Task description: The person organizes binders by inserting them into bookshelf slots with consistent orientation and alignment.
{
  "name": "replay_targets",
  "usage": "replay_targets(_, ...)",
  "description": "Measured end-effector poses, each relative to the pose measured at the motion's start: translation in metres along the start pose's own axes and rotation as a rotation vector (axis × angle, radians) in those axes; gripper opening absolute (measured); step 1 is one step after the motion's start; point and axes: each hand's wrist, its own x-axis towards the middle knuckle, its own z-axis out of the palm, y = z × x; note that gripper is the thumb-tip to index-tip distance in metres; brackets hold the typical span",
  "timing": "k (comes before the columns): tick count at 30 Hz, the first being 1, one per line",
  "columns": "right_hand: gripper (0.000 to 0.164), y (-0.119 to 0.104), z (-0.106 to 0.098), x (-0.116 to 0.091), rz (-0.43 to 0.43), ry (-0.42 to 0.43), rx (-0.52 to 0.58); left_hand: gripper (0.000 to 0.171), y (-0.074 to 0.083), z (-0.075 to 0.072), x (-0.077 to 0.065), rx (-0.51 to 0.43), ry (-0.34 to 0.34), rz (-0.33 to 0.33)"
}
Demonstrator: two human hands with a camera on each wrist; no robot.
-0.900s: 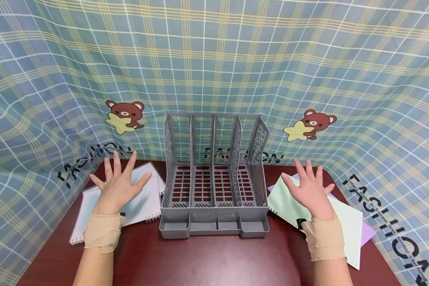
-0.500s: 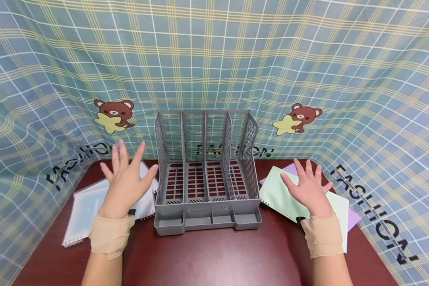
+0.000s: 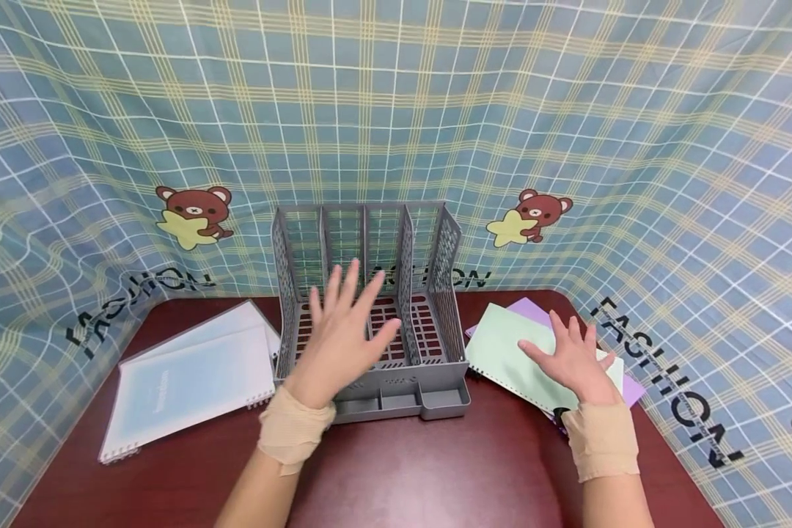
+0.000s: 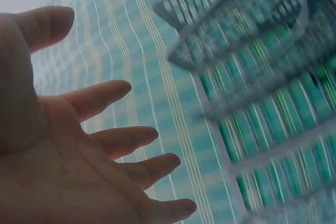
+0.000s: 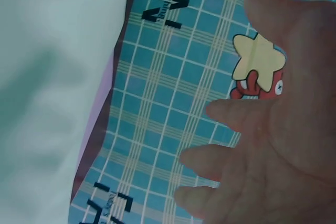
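My left hand (image 3: 339,348), fingers spread and holding nothing, is in front of the grey desk file organizer (image 3: 444,381) and covers part of its left compartments in the head view. The left wrist view shows the same spread fingers beside the organizer's slotted dividers (image 4: 247,72). Over the green spiral notebook (image 3: 501,345) on the right is my right hand (image 3: 570,363), also spread, with nothing in it. A purple notebook (image 3: 526,308) lies partly under the green one. Blue-and-white spiral notebooks (image 3: 191,381) overlap each other on the left.
The dark red table (image 3: 422,469) carries everything. Along its back and both sides hangs a plaid cloth (image 3: 363,110) printed with bears and lettering. Small trays (image 3: 444,400) run along the organizer's front.
My left hand has moved right, from above the blue-and-white notebooks to in front of the organizer. My right hand stays over the green notebook. The head view has shifted slightly to the right.
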Motion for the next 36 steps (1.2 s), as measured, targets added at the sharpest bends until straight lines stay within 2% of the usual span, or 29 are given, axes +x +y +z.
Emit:
replay_targets(4,0.117,0.010,0.001,-0.003,0.017,-0.084,-0.028,0.077,0.038,0.024,0.007,-0.032,-0.028,0.093)
replay_targets(9,0.118,0.018,-0.003,-0.010,0.030,-0.193,-0.062,0.077,0.084,0.062,0.009,-0.038,-0.125,0.225)
replay_targets(14,0.115,0.019,-0.003,-0.014,-0.026,-0.226,-0.080,0.072,0.124,0.110,0.005,0.014,-0.214,0.335)
replay_targets(18,0.113,0.012,0.000,-0.015,-0.053,-0.256,-0.058,0.064,0.147,0.147,0.001,0.086,-0.261,0.382)
replay_targets(21,0.111,0.011,0.005,-0.014,-0.050,-0.278,-0.042,0.062,0.156,0.169,-0.001,0.137,-0.301,0.366)
replay_targets(26,0.109,0.013,0.018,-0.011,-0.044,-0.286,-0.053,0.069,0.161,0.199,0.002,0.197,-0.361,0.267)
replay_targets(29,0.103,0.012,0.025,-0.008,-0.043,-0.290,-0.051,0.075,0.160,0.211,0.004,0.219,-0.391,0.204)
replay_targets(32,0.097,0.010,0.028,-0.007,-0.026,-0.275,-0.056,0.081,0.158,0.222,0.006,0.198,-0.415,0.161)
replay_targets(36,0.090,0.004,0.028,-0.006,-0.001,-0.261,-0.061,0.078,0.154,0.232,0.011,0.177,-0.425,0.111)
